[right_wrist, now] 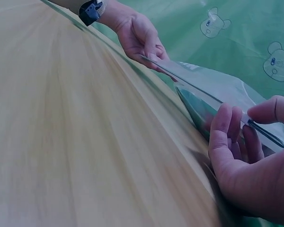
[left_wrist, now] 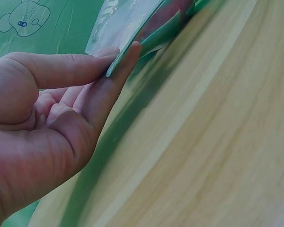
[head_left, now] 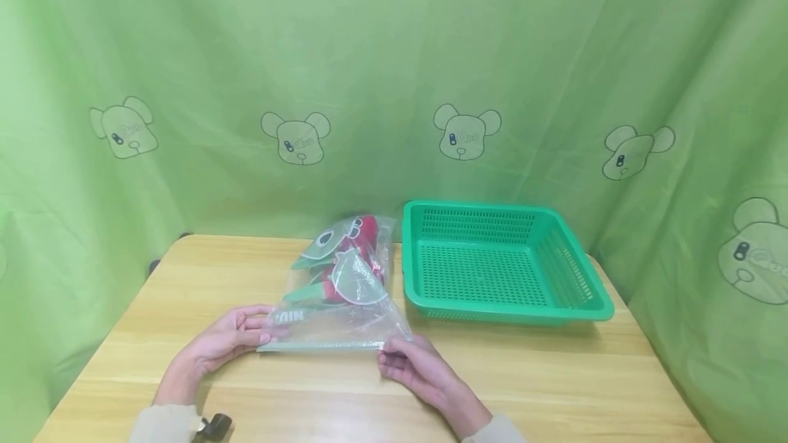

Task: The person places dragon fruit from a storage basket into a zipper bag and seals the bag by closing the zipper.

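Note:
A clear plastic zip bag [head_left: 345, 330] with green and white cartoon print lies toward the middle of the table, its mouth edge facing me. Red and green contents [head_left: 367, 232] show through it; the print partly hides them. My left hand [head_left: 230, 337] pinches the left corner of the mouth between thumb and fingers, as the left wrist view confirms. At the right end of that edge, my right hand [head_left: 425, 371] pinches the seal with thumb and forefinger. A small dark piece [right_wrist: 251, 122] sits on the seal right at those fingertips. The mouth edge is stretched straight between both hands.
To the right of the bag stands a green plastic basket [head_left: 511, 313] with slotted walls. The wooden table [head_left: 308, 402] is edged by a green curtain [head_left: 382, 39] at the back and sides. A black wrist device [head_left: 215, 427] shows by the left sleeve.

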A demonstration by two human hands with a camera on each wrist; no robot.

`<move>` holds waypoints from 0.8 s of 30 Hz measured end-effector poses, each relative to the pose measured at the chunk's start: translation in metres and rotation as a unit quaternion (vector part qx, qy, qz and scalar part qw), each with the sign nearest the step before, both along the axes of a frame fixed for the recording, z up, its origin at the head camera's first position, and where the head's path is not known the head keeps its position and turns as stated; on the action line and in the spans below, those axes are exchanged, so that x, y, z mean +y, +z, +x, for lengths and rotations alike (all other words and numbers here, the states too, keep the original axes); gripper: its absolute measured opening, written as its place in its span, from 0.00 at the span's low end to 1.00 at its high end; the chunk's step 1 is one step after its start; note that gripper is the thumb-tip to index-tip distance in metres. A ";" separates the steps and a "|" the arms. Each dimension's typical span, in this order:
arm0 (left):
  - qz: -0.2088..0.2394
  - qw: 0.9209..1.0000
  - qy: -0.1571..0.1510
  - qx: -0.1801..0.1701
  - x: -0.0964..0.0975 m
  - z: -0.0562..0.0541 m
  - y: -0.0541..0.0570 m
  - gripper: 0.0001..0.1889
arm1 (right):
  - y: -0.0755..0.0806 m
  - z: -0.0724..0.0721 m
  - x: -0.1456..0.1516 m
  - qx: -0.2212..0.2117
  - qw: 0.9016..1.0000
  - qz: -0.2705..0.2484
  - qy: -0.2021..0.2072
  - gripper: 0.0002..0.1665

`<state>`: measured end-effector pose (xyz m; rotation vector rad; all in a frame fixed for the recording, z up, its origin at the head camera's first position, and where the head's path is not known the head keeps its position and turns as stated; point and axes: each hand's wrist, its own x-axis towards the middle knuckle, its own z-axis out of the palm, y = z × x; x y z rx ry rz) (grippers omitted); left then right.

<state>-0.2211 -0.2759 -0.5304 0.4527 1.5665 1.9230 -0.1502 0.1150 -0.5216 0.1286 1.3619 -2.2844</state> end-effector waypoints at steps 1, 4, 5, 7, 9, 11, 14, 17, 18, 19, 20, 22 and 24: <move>0.001 1.000 0.001 -0.001 0.000 -0.001 0.001 0.29 | 0.000 -0.001 0.002 0.002 1.000 -0.001 0.001 0.15; -0.003 1.000 0.002 0.004 0.001 -0.002 0.002 0.32 | 0.000 -0.002 0.008 0.009 1.000 -0.002 0.006 0.23; -0.004 1.000 0.002 0.005 0.001 -0.002 0.002 0.33 | -0.001 -0.003 0.010 0.010 1.000 -0.003 0.008 0.26; -0.005 1.000 0.001 0.005 0.000 -0.002 0.002 0.34 | -0.001 -0.003 0.013 0.010 1.000 -0.003 0.012 0.29; -0.004 1.000 0.000 0.005 0.000 -0.001 0.002 0.33 | -0.001 -0.003 0.015 0.013 1.000 0.001 0.016 0.30; -0.005 1.000 0.000 0.004 -0.001 0.000 0.002 0.32 | -0.002 -0.003 0.016 0.016 1.000 0.006 0.021 0.28; -0.010 1.000 0.005 0.005 -0.002 0.000 0.003 0.31 | -0.002 -0.003 0.019 0.024 0.999 0.015 0.028 0.25; -0.011 1.000 0.009 0.008 -0.002 0.000 0.004 0.31 | -0.001 -0.005 0.021 0.031 0.999 0.022 0.034 0.21; -0.011 1.000 0.009 0.008 -0.003 0.000 0.004 0.31 | -0.001 -0.005 0.021 0.031 0.999 0.023 0.035 0.20; -0.011 1.000 0.008 0.008 -0.003 0.000 0.005 0.32 | -0.001 -0.005 0.022 0.032 0.998 0.024 0.038 0.19; -0.008 1.000 0.007 0.008 -0.003 0.001 0.005 0.33 | 0.000 -0.005 0.023 0.032 0.998 0.026 0.039 0.18; -0.005 1.000 0.006 0.005 -0.003 0.002 0.004 0.34 | -0.001 -0.005 0.025 0.032 0.998 0.029 0.042 0.17; -0.001 1.000 0.005 0.002 -0.002 0.002 0.003 0.34 | -0.001 -0.005 0.027 0.031 0.998 0.029 0.045 0.17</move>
